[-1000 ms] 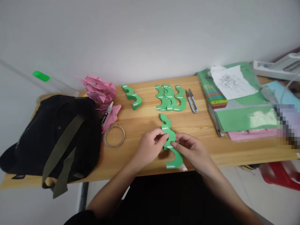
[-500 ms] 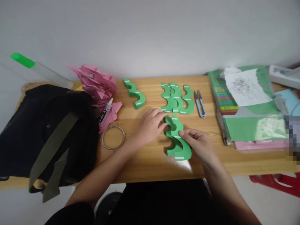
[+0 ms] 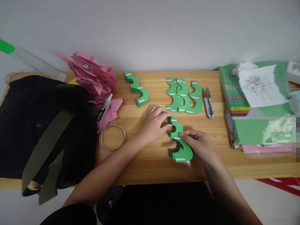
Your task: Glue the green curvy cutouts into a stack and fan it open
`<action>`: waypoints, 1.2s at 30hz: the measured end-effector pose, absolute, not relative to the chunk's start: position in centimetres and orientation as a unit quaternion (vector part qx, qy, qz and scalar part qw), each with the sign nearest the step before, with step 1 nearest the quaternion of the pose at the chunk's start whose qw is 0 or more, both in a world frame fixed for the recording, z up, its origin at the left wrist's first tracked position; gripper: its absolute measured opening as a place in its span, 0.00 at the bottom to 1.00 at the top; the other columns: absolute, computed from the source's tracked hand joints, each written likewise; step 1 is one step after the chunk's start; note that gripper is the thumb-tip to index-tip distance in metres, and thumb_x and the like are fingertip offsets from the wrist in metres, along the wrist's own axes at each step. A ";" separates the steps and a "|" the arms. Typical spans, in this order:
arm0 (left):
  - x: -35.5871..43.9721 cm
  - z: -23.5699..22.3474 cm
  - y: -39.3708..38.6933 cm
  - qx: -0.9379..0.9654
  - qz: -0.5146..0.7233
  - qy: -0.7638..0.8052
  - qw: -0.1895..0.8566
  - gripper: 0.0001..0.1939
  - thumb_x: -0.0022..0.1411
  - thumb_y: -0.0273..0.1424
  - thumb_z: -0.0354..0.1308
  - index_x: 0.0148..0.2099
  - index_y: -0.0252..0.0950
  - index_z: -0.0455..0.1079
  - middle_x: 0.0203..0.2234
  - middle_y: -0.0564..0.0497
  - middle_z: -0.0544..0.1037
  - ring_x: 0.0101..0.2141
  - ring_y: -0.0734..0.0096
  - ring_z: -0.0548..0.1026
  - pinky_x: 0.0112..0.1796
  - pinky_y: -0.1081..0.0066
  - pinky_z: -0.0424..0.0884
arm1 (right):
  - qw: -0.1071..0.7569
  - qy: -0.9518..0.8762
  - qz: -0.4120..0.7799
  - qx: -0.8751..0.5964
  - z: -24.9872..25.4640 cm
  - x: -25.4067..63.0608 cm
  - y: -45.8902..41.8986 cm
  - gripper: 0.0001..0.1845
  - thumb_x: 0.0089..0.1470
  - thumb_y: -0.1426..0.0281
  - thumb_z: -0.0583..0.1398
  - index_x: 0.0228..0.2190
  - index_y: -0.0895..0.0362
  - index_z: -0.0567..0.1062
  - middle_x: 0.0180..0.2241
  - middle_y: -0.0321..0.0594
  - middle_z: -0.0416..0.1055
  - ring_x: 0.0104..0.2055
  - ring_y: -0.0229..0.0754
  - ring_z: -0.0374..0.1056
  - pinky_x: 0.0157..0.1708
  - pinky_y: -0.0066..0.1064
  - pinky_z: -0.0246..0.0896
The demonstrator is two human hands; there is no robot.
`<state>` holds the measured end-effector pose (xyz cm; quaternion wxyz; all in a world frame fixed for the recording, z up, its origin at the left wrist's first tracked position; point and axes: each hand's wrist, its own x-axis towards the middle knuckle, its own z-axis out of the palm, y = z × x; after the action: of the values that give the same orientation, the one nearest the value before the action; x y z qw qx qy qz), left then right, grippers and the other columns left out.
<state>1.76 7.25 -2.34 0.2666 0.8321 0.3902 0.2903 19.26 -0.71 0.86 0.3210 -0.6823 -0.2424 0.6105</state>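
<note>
Near the front of the table, a wavy green paper cutout (image 3: pixel 185 152) with short white strips is between my hands, several layers deep. My right hand (image 3: pixel 199 143) pinches its right edge, thumb on top. On the other side, my left hand (image 3: pixel 156 124) grips the upper left edge between thumb and fingers. Behind them lies a row of similar green cutouts (image 3: pixel 183 95), partly overlapping. One more stack of green cutouts (image 3: pixel 138 89) rests farther left. Blue-handled thread snips (image 3: pixel 208 103) lie right of the row.
At the left sits a black bag (image 3: pixel 47 134) with an olive strap. Beside it are folded pink paper (image 3: pixel 93 73), a glue tube (image 3: pixel 104 110) and a tape roll (image 3: pixel 100 140). On the right, green paper packs (image 3: pixel 248 131) carry a white sheet (image 3: pixel 259 86) with small scraps.
The layers of the held green cutout have come closer together, so less of the lower ones shows at the left. The camera view has shifted slightly.
</note>
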 end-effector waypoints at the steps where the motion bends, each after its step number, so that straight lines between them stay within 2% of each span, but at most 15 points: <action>1: 1.8 -2.3 7.2 0.832 0.289 0.391 0.266 0.15 0.54 0.28 0.67 0.44 0.37 0.71 0.40 0.49 0.73 0.44 0.61 0.70 0.46 0.59 0.68 | 0.318 -0.242 0.609 -0.685 1.0 19.2 -0.6 0.21 0.32 0.53 0.71 0.22 0.57 0.77 0.16 0.33 0.68 0.14 0.30 0.56 0.12 0.24 0.50; 10: 1.7 -2.2 7.3 0.832 0.306 0.375 0.271 0.17 0.56 0.28 0.66 0.48 0.39 0.71 0.42 0.49 0.74 0.45 0.62 0.71 0.46 0.59 0.69 | 0.309 -0.257 0.606 -0.686 0.9 19.2 -0.4 0.19 0.34 0.54 0.70 0.22 0.56 0.77 0.15 0.32 0.67 0.14 0.32 0.57 0.11 0.25 0.51; 16: 1.6 -2.4 7.2 0.837 0.365 0.317 0.257 0.06 0.61 0.27 0.60 0.40 0.38 0.77 0.41 0.47 0.76 0.43 0.65 0.71 0.45 0.60 0.71 | 0.310 -0.244 0.606 -0.691 1.2 19.0 -0.3 0.20 0.31 0.54 0.70 0.20 0.57 0.76 0.14 0.33 0.67 0.13 0.31 0.56 0.11 0.25 0.50; 22: 1.6 -2.5 7.1 0.851 0.340 0.323 0.237 0.07 0.64 0.30 0.58 0.40 0.42 0.78 0.43 0.48 0.75 0.45 0.64 0.70 0.44 0.59 0.72 | 0.311 -0.246 0.609 -0.687 1.0 19.2 -0.4 0.20 0.33 0.53 0.70 0.21 0.57 0.76 0.15 0.33 0.67 0.14 0.32 0.57 0.11 0.25 0.51; 36: 1.7 -2.3 7.0 0.844 0.355 0.328 0.235 0.09 0.60 0.24 0.57 0.40 0.36 0.78 0.41 0.44 0.76 0.43 0.62 0.70 0.44 0.57 0.71 | 0.300 -0.230 0.605 -0.701 1.3 18.8 -0.1 0.21 0.31 0.54 0.69 0.21 0.58 0.76 0.14 0.31 0.65 0.12 0.30 0.55 0.10 0.24 0.50</action>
<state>1.72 7.04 -2.28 0.2352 0.8436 0.3276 0.3546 18.77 -0.08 1.32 0.3001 -0.7006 -0.2302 0.6050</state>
